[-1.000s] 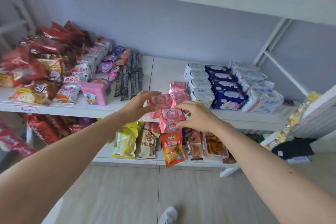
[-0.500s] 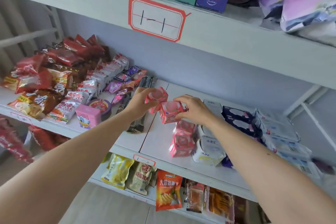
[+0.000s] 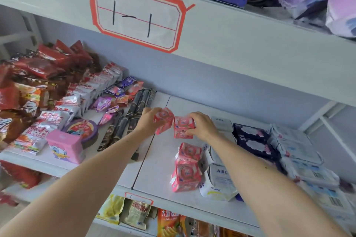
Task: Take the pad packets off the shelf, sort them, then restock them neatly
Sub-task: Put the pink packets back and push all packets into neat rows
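While the left hand (image 3: 148,119) grips one pink pad packet (image 3: 164,120), the right hand (image 3: 201,126) grips another pink packet (image 3: 184,128) just beside it, both over the shelf (image 3: 159,159); nearer than the right hand stand two more pink packets (image 3: 186,167).

A pale lilac-grey back wall (image 3: 221,81) is seen behind white shelving. The middle shelf board (image 3: 158,169) is split by a dark seam (image 3: 148,152) running front to back. The upper shelf's front edge (image 3: 240,44) is marked with a red-bordered label (image 3: 138,13) bearing black strokes. White diagonal braces (image 3: 327,119) are visible at the right. Everything is lit evenly by soft, daylight-like light.
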Available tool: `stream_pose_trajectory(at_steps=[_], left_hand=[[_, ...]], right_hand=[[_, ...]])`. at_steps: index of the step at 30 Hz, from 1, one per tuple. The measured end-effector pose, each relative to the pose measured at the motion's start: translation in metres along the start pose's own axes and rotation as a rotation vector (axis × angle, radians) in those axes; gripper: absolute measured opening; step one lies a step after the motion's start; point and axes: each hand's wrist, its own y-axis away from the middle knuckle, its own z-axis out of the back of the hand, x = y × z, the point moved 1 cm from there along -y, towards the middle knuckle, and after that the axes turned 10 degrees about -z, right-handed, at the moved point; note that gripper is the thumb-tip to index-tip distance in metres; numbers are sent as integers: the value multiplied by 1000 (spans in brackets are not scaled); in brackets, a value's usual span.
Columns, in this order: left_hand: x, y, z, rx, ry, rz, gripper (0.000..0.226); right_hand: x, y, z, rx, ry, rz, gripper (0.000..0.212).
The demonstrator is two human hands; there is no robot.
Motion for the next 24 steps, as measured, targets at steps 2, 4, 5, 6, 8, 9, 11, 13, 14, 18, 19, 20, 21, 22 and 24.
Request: stream_pose_trajectory(at_steps=[2, 4, 5, 6, 8, 9, 11, 13, 14, 18, 19, 20, 21, 22, 24], left_hand=[[6, -4, -7, 17, -5, -8, 50], [12, -6, -12, 27, -15, -26, 48], [15, -8, -14, 27, -18, -35, 47], [16, -8, -15, 35, -23, -34, 47], [21, -10, -19, 54, -26, -31, 46], [24, -12, -22, 62, -24, -34, 46], [26, -15, -25, 83, -27, -40, 48], [26, -18, -28, 100, -17, -41, 47], [24, -20, -29, 110, -14, -42, 47], [22, -28, -36, 164, -21, -47, 52], [22, -31, -39, 169, -5, -41, 53], [19, -32, -42, 175, 24, -15, 53], [16, -35, -45, 174, 69, 22, 54], [13, -36, -48, 181, 116, 69, 55], [6, -39, -56, 190, 215, 137, 53]], right_hand=[[-4, -7, -5, 19, 24, -22, 41], [-8, -15, -10, 62, 52, -48, 38], [-8, -17, -12, 85, 68, -56, 38], [-9, -19, -13, 112, 86, -63, 40], [-9, -19, -14, 190, 132, -90, 47], [-9, -19, -14, 230, 162, -112, 51], [-8, -19, -14, 297, 224, -141, 48], [-9, -21, -11, 327, 255, -155, 38], [-9, -21, -8, 332, 257, -160, 38], [-6, -11, 1, 343, 214, -138, 50], [-5, -8, 1, 358, 196, -130, 51], [-4, -3, 1, 375, 180, -128, 53], [-5, 0, 1, 382, 163, -129, 55], [-5, 3, 2, 379, 144, -135, 57], [-7, 8, 3, 364, 124, -141, 60]])
